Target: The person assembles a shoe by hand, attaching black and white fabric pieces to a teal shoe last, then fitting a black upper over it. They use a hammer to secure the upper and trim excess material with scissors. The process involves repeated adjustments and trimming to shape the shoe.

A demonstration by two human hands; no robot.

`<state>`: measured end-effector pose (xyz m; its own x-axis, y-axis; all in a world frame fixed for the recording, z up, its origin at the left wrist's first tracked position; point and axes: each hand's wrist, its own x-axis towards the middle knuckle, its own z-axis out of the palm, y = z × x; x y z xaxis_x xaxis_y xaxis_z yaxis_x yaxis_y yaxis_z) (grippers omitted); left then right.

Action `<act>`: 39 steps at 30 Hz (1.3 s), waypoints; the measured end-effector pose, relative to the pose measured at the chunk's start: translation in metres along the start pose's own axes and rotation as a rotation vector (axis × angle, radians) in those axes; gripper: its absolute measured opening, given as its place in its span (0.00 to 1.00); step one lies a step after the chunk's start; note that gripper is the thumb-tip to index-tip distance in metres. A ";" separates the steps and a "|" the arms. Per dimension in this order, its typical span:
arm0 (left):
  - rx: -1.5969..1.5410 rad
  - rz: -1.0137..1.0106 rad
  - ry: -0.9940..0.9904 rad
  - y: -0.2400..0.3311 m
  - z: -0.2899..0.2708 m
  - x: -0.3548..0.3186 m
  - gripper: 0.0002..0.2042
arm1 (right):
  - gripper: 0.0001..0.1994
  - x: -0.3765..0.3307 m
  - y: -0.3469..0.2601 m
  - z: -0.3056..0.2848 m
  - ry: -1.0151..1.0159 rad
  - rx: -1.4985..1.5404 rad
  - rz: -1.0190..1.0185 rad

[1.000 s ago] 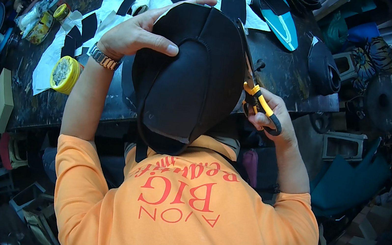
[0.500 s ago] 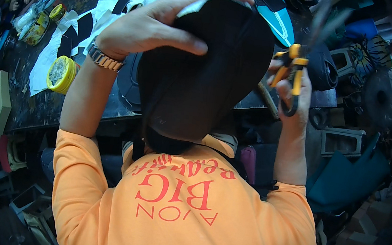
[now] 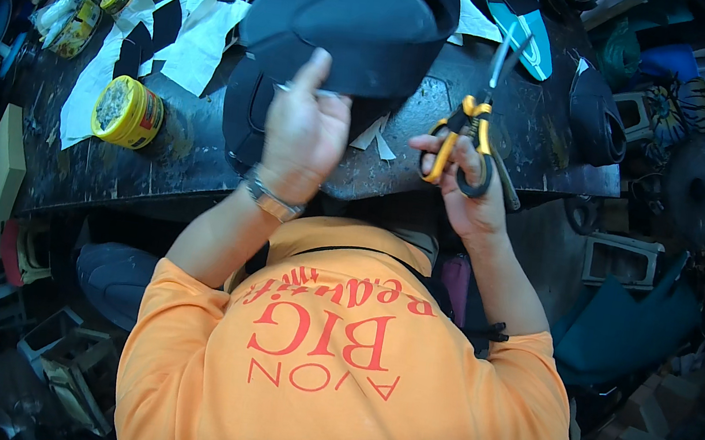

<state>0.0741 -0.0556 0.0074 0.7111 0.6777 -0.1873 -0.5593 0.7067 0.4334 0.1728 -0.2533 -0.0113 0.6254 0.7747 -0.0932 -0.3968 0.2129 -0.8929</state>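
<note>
A black panel of fabric or foam (image 3: 342, 32) with curved edges and seam lines lies tilted over the table. Near its front edge, my left hand (image 3: 305, 138) is closed on it, one digit laid over the top and the others curled; a small whitish bit shows beside them. My right hand (image 3: 475, 205) holds a pair of scissors (image 3: 476, 116) with yellow and black handles, through whose loops some fingers pass. The blades point up and away, slightly apart, to the right of the panel and not touching it. Another black piece (image 3: 246, 113) lies partly beneath the panel.
On the dark worktable (image 3: 190, 172) stands a yellow tub (image 3: 128, 112) to the left. White scraps (image 3: 201, 53) with black pieces spread behind it. A teal cutout (image 3: 531, 43) and a black roll (image 3: 597, 119) lie at the right. A fan (image 3: 691, 184) stands beyond.
The black panel has come down from upright in front of me to lie lower over the table. My left hand has moved to its near edge, and the scissors have come left and down.
</note>
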 end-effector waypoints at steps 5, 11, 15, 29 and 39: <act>0.046 -0.011 -0.158 -0.046 -0.006 -0.030 0.14 | 0.10 0.017 0.010 0.019 0.121 0.197 0.136; 0.420 0.014 -0.278 -0.038 -0.024 -0.030 0.13 | 0.09 0.036 0.015 0.008 0.256 0.300 0.191; 0.499 -0.082 -0.442 0.005 -0.020 -0.012 0.19 | 0.10 0.045 0.013 -0.002 0.288 0.356 0.221; 0.424 -0.561 -0.667 0.058 0.014 0.072 0.09 | 0.16 -0.002 0.012 -0.015 0.052 0.044 0.073; 0.537 -0.001 -0.415 -0.055 0.009 0.026 0.13 | 0.37 -0.026 0.022 -0.002 -0.143 -0.085 0.008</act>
<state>0.1272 -0.0787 -0.0133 0.8761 0.4670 0.1194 -0.3453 0.4353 0.8314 0.1489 -0.2699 -0.0293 0.5178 0.8544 -0.0424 -0.3395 0.1598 -0.9269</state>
